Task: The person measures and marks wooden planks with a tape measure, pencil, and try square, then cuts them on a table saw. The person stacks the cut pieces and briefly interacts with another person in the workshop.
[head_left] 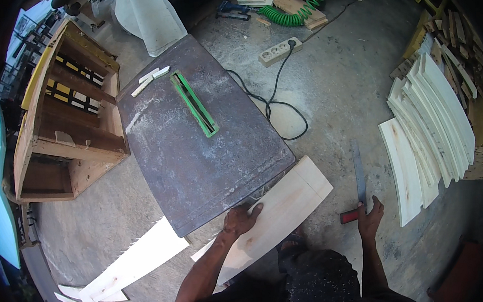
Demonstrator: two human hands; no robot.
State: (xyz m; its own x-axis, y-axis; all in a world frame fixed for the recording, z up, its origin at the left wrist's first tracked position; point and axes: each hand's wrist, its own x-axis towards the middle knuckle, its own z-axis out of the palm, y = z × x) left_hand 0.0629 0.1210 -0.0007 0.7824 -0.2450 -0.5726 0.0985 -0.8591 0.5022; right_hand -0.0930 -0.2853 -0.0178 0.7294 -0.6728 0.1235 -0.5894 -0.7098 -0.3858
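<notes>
My left hand (240,220) is closed over the far edge of a pale wooden board (277,208), its thumb lying on the face. The board slants in front of me against the near edge of a dark table (219,158) with a green-framed slot (194,105). A line crosses the board near its right end. To the right of the board, my right hand (370,218) grips a try square (359,170) with a red handle and a steel blade pointing away from me. The square is apart from the board.
Pale boards (432,119) stand stacked at the right beside scrap wood. Another board (137,261) lies at lower left. A wooden cabinet frame (69,119) stands left of the table. A power strip (280,51), black cable (269,103) and green coiled hose (293,16) lie on the floor beyond.
</notes>
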